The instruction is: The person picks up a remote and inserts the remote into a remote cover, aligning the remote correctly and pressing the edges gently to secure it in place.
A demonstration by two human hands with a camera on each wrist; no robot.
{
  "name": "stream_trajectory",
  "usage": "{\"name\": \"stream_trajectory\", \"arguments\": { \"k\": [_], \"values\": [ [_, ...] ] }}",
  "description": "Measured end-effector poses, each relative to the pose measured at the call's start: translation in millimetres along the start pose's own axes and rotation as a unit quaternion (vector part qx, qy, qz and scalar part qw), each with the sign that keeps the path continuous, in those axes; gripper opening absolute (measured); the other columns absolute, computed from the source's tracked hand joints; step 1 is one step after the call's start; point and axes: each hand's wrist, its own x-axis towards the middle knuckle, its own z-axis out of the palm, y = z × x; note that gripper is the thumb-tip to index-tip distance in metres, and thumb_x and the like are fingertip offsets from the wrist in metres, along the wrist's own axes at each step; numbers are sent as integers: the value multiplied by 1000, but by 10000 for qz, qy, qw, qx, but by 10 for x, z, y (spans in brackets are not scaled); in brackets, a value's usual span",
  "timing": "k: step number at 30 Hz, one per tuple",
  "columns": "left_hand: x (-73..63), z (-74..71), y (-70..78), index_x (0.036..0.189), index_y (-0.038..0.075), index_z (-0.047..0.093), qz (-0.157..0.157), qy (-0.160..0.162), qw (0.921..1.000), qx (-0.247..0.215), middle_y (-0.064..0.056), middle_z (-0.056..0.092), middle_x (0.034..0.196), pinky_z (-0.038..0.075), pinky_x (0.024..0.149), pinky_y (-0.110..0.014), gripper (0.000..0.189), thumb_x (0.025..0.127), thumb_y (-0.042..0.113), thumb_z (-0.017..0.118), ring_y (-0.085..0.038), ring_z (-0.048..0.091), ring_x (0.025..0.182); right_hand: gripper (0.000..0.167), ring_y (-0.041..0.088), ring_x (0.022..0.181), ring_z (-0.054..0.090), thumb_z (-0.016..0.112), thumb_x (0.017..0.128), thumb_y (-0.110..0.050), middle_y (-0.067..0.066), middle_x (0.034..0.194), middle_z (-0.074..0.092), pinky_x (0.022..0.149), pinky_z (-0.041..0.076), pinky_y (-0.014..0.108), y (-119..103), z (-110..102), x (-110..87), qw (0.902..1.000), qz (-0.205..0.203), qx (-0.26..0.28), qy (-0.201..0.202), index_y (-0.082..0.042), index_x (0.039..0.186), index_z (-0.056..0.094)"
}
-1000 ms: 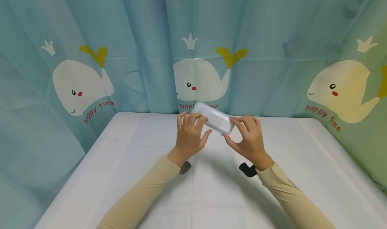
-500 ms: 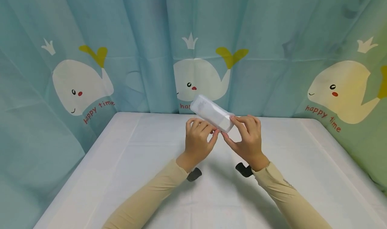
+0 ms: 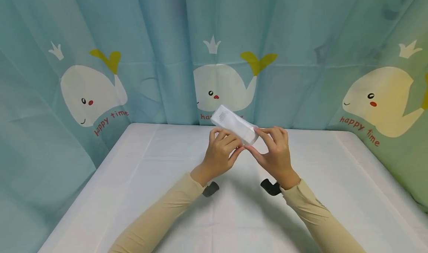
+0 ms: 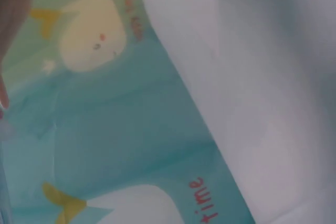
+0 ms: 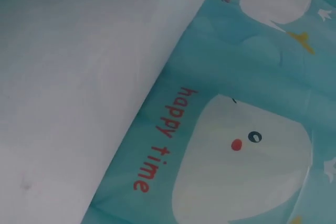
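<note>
A small white oblong box [image 3: 230, 123] with faint grey print near its far end is held tilted above the table in the head view. Its surface looks glossy, perhaps wrapped in clear film. My right hand [image 3: 278, 155] pinches the near right end between thumb and index finger. At the lower edge, close to the right thumb, my left hand [image 3: 219, 152] pinches with thumb and curled fingers. The fingers cover part of that edge. The left wrist view catches only a strip of a hand [image 4: 11, 14] at its left border; the box cannot be made out clearly in either wrist view.
A table with a white cloth [image 3: 160, 216] spreads below the hands. Behind it hangs a blue-green curtain [image 3: 294, 93] printed with whales. Black curved pieces show beside both wrists, one at the left [image 3: 211, 189] and one at the right [image 3: 269, 187].
My left hand has moved right from the box's left part to its lower edge beside the right thumb. The box's far end has risen slightly and its print now shows more clearly.
</note>
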Motion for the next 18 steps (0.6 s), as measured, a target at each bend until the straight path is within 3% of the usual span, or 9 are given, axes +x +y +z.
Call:
{"name": "stream_trajectory", "arguments": {
  "k": [2, 7, 12, 16, 18],
  "values": [
    [-11, -7, 1, 79, 15, 67, 10, -26, 9997, 225, 4, 67, 84, 36, 90, -43, 8, 82, 21, 71, -15, 54, 89, 50, 34, 82, 52, 60, 87, -42, 21, 92, 59, 82, 35, 52, 4, 8, -5, 10000, -71, 2, -33, 4, 106, 65],
    [-12, -45, -16, 80, 17, 70, 2, 7, 9961, 877, 4, 68, 82, 40, 87, -41, 11, 80, 27, 73, -15, 57, 86, 39, 35, 87, 55, 63, 89, -29, 22, 96, 59, 84, 37, 57, 28, 16, -19, 9973, -714, -190, -61, 3, 111, 64],
    [58, -134, -101, 89, 15, 69, 288, 244, 9939, 1037, 1, 66, 89, 40, 90, -42, 25, 75, 34, 77, -17, 56, 89, 35, 33, 88, 59, 60, 91, -25, 22, 97, 61, 84, 39, 58, 51, -3, -36, 9922, -1222, -250, -37, 3, 111, 64],
    [134, -208, -184, 116, 16, 62, 662, -141, 9899, 1243, -3, 59, 112, 33, 99, -46, 64, 65, 47, 82, -20, 49, 103, 34, 32, 87, 60, 59, 92, -25, 21, 97, 62, 83, 40, 56, 66, -19, -49, 9897, -1407, -250, 19, 4, 108, 65],
    [153, -224, -220, 124, 18, 58, 729, -394, 9867, 1402, -3, 56, 118, 30, 101, -46, 73, 63, 48, 83, -20, 45, 108, 35, 32, 87, 60, 59, 92, -26, 21, 97, 63, 83, 40, 55, 73, -27, -51, 9894, -1429, -234, 53, 4, 108, 65]
  ]
}}
